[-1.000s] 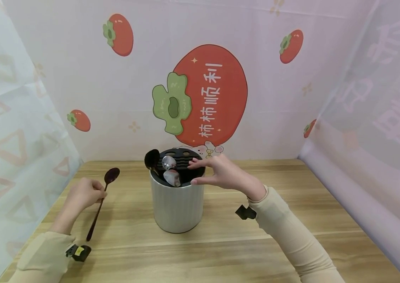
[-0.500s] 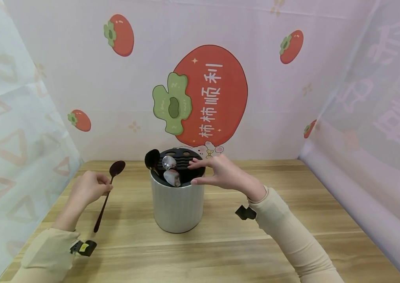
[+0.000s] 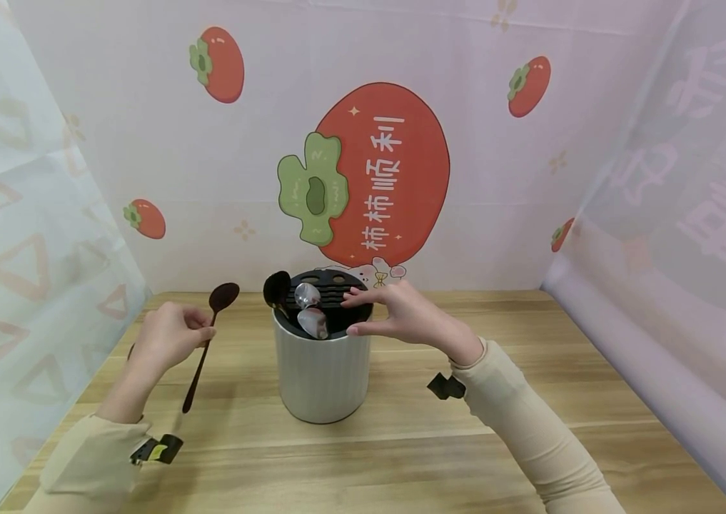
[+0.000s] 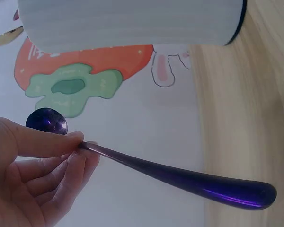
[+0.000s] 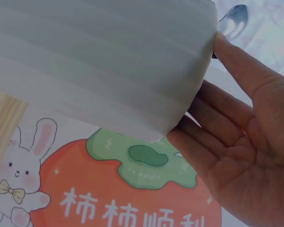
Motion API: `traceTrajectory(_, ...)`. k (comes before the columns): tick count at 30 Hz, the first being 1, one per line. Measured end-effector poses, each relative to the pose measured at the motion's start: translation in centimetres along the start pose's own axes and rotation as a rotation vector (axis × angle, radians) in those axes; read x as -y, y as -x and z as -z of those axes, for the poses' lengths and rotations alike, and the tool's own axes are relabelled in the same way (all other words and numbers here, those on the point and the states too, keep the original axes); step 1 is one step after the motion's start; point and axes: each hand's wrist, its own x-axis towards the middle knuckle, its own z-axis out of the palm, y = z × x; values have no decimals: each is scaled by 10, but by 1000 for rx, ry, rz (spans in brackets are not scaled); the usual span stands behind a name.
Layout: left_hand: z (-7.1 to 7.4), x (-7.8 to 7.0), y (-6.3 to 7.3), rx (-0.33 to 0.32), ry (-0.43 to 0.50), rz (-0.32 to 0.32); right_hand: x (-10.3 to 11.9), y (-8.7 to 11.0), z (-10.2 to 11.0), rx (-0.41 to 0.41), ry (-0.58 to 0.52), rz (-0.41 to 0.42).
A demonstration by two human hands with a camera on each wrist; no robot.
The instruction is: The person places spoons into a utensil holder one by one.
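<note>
Thumb and fingers of my left hand (image 3: 173,334) pinch a long dark purple spoon (image 3: 198,375) near its bowl. The bowl points up and away, and the handle slants down over the wooden table. In the left wrist view the spoon's handle (image 4: 180,179) looks glossy and widens toward its end. My right hand (image 3: 410,319) rests on the right rim of a white ribbed utensil holder (image 3: 323,378), its fingers spread and relaxed, the thumb at the near side. Two silver spoons (image 3: 313,323) and a dark spoon (image 3: 276,288) stand in the holder's black slotted top (image 3: 337,277).
A dark curved edge of something (image 3: 130,351) shows on the table (image 3: 363,464) just left of my left wrist, mostly hidden by it. White printed cloth (image 3: 497,178) encloses the table at the back and both sides.
My left hand has moved right and slightly away, carrying the purple spoon closer to the holder. The right hand and the holder have stayed in place.
</note>
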Motion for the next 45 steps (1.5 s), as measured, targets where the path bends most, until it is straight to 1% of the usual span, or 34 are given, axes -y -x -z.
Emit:
traceTrajectory(4,2,-7,2,-22,1,-26,-1,0,-1,-1,-5,4)
traceTrajectory(7,4,-12,3,-30,7,-32,-1,0,-1,-2,-7,5)
traceTrajectory(19,9,-26,4,-63,47,3,-2,0,-2,-11,-13,17)
traceTrajectory(24,12,-34,5,-70,49,1,-3,-1,-2,-13,-6,20)
traceTrajectory(32,14,-45,7,-105,51,-26,-2,0,-2,-5,-18,11)
traceTrajectory(45,18,-64,15,-148,91,-72,-2,0,-1,-5,-16,4)
